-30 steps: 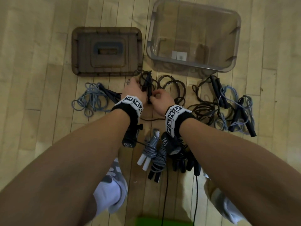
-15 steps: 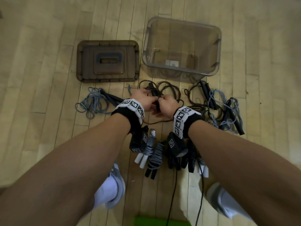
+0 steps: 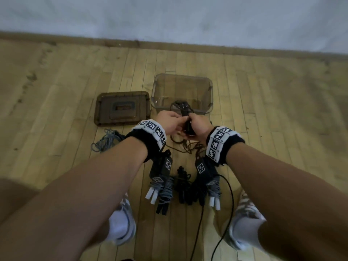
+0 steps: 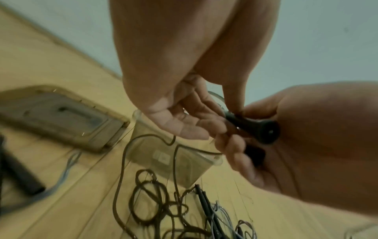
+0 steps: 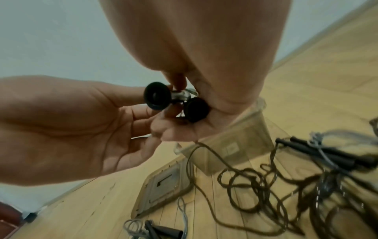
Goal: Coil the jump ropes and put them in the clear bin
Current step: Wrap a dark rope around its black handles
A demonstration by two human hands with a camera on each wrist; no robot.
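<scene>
On the floor at far left a grey rope [image 3: 105,142] lies loose beside the lid [image 3: 122,108]. The left hand [image 3: 167,122] pinches one black handle [image 5: 156,96], and the right hand [image 3: 199,125] curls round the other handle [image 5: 196,110], both held in front of the clear bin [image 3: 210,95]. The brown cord [image 4: 143,202] trails tangled to the floor, so I would square the handles together, lift until the cord hangs free, then wrap even loops.

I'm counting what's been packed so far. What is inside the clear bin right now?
No coiled rope shows inside the clear bin. A pale label shows through its wall. In the head view the black rope handles, held by both hands, cover part of its near side.
</scene>
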